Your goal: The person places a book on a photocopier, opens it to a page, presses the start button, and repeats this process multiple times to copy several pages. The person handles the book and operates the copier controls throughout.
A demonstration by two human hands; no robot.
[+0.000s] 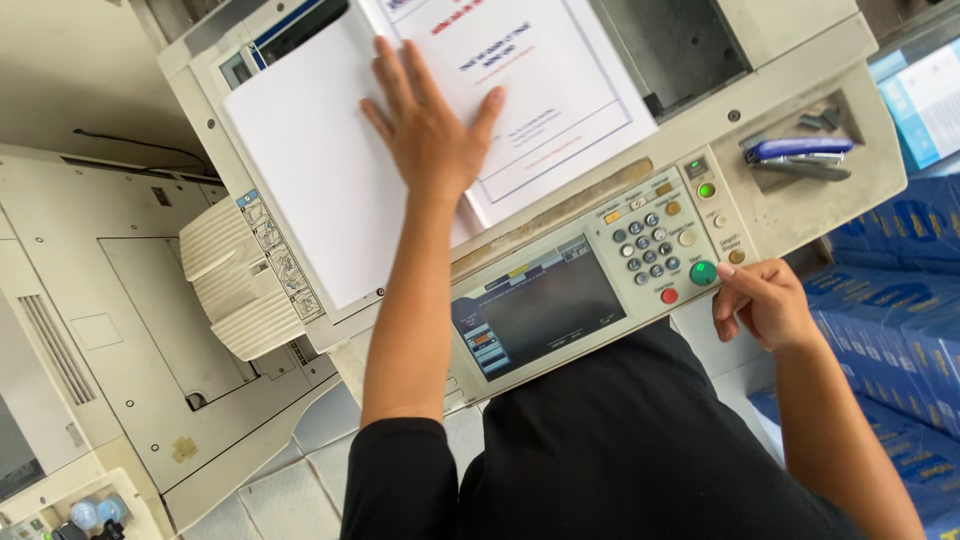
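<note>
My left hand (430, 125) lies flat, fingers spread, pressing an open document (440, 110) face-up against the copier (800, 215) top; smooth white pages, one with a thin printed border. My right hand (765, 300) is curled, its forefinger stretched out to the round green button (703, 272), touching it or just beside it, I cannot quite tell. So the paper is placed and held, and the pressing looks to be the step in hand. The panel is matte beige plastic with a dark glossy screen (545, 305). A blue stapler (797, 157) rests in a recessed tray.
</note>
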